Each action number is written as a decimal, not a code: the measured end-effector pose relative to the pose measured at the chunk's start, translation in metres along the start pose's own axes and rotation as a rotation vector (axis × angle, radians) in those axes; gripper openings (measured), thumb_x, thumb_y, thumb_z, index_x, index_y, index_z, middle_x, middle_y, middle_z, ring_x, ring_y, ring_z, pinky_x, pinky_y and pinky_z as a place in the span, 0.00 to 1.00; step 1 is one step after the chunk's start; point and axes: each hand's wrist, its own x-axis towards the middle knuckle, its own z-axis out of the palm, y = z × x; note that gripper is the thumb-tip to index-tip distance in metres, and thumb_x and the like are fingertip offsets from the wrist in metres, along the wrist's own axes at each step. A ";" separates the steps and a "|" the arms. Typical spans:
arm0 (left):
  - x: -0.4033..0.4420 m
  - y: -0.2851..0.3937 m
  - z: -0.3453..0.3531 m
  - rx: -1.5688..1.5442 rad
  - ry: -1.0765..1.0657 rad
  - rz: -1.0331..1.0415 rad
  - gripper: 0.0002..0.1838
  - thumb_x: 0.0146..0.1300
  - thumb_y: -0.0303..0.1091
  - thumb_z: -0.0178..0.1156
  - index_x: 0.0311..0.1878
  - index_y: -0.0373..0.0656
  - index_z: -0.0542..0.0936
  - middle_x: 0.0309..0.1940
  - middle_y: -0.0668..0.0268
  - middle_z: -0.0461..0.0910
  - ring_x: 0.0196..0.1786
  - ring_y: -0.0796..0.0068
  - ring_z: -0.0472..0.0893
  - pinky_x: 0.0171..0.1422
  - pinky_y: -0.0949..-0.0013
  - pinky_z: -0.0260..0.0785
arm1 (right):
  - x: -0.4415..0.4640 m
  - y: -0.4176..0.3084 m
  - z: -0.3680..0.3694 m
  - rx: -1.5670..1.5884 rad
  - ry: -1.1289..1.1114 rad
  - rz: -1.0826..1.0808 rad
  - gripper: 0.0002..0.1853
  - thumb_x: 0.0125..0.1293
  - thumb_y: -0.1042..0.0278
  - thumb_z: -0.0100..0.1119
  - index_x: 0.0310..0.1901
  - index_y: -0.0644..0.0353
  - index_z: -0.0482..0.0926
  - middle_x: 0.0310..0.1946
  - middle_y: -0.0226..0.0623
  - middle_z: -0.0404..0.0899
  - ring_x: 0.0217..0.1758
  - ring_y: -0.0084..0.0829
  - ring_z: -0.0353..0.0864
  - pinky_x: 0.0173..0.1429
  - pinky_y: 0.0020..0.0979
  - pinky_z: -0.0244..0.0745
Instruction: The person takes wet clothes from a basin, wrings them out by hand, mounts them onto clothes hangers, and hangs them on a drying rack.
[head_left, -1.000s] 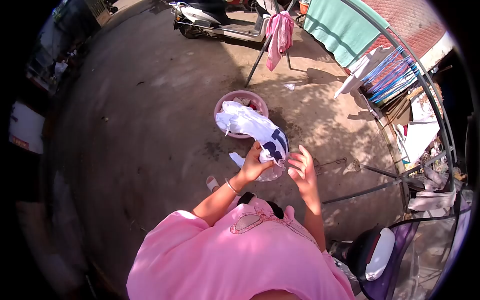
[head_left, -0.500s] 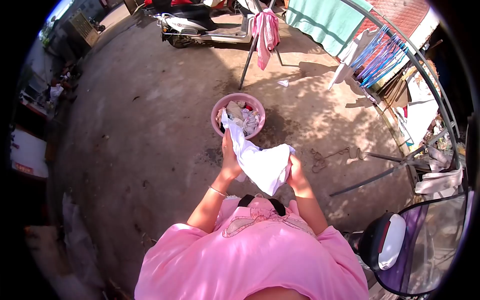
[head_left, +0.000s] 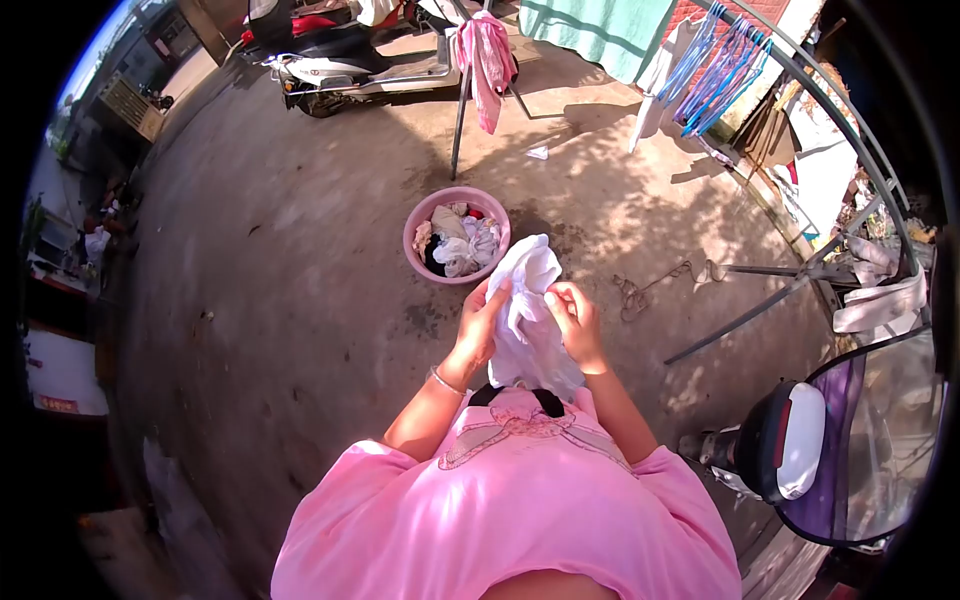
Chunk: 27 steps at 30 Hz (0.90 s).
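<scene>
A white garment (head_left: 525, 325) hangs in front of my body, bunched at its top and loose toward my waist. My left hand (head_left: 481, 322), with a bracelet at the wrist, grips its left edge. On the other side my right hand (head_left: 575, 322) pinches the right edge, fingers bent in. Just beyond my hands, a pink basin (head_left: 410, 240) stands on the ground with several pieces of clothing inside, white, beige and black, and something red at the back.
A parked scooter (head_left: 350, 75) is at the top. Beside it a metal stand (head_left: 459, 135) carries a pink cloth (head_left: 484, 65). Blue hangers (head_left: 715, 80) and a green cloth (head_left: 600, 32) hang upper right. A vehicle part with a white cover (head_left: 801, 440) is at the lower right.
The garment has been turned and gathered; its dark print no longer shows. My right hand, open a second ago, has closed on the cloth. The view has shifted, showing the basin's contents more fully.
</scene>
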 end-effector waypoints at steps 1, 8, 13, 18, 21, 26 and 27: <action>-0.001 -0.005 0.000 0.013 -0.019 0.009 0.16 0.68 0.40 0.53 0.50 0.37 0.76 0.39 0.69 0.79 0.41 0.81 0.77 0.45 0.76 0.69 | -0.008 -0.009 0.009 0.302 -0.092 0.102 0.21 0.61 0.63 0.62 0.51 0.65 0.71 0.41 0.35 0.76 0.42 0.25 0.77 0.45 0.27 0.72; 0.013 0.020 -0.032 0.184 -0.024 0.164 0.16 0.68 0.42 0.53 0.39 0.38 0.80 0.30 0.74 0.78 0.30 0.88 0.72 0.35 0.82 0.64 | -0.025 0.029 -0.050 0.445 -0.086 0.358 0.15 0.64 0.61 0.59 0.43 0.67 0.79 0.33 0.28 0.80 0.34 0.17 0.75 0.38 0.24 0.71; 0.009 0.090 -0.088 0.660 0.107 0.264 0.18 0.65 0.43 0.57 0.40 0.33 0.81 0.26 0.65 0.81 0.27 0.80 0.78 0.33 0.75 0.70 | -0.060 0.042 -0.158 0.286 0.315 0.216 0.13 0.66 0.63 0.55 0.43 0.66 0.78 0.37 0.30 0.79 0.41 0.19 0.74 0.47 0.24 0.68; 0.033 0.061 -0.100 1.487 -0.356 0.290 0.15 0.62 0.44 0.59 0.35 0.39 0.81 0.22 0.55 0.78 0.25 0.66 0.77 0.32 0.65 0.68 | -0.069 0.061 -0.173 -0.060 0.181 0.304 0.11 0.65 0.66 0.54 0.41 0.67 0.78 0.34 0.28 0.79 0.37 0.20 0.74 0.45 0.24 0.67; 0.067 0.035 -0.098 1.664 -0.536 0.407 0.16 0.61 0.45 0.58 0.39 0.41 0.81 0.27 0.50 0.78 0.28 0.51 0.77 0.36 0.58 0.68 | -0.081 0.103 -0.210 -0.328 0.142 0.380 0.09 0.61 0.73 0.52 0.41 0.66 0.76 0.32 0.29 0.76 0.37 0.20 0.72 0.45 0.24 0.66; 0.064 0.162 0.080 1.616 -0.624 1.063 0.11 0.58 0.41 0.60 0.39 0.44 0.80 0.19 0.56 0.75 0.24 0.57 0.77 0.28 0.61 0.67 | -0.063 -0.089 -0.291 -0.477 0.409 0.085 0.11 0.68 0.73 0.46 0.49 0.63 0.73 0.41 0.28 0.73 0.46 0.20 0.68 0.54 0.21 0.61; 0.055 0.187 0.113 1.339 -0.588 1.378 0.10 0.57 0.40 0.61 0.39 0.47 0.81 0.23 0.60 0.78 0.25 0.60 0.78 0.28 0.64 0.68 | -0.071 -0.158 -0.317 -0.611 0.423 0.008 0.15 0.70 0.68 0.45 0.53 0.66 0.73 0.45 0.34 0.76 0.49 0.24 0.70 0.59 0.24 0.60</action>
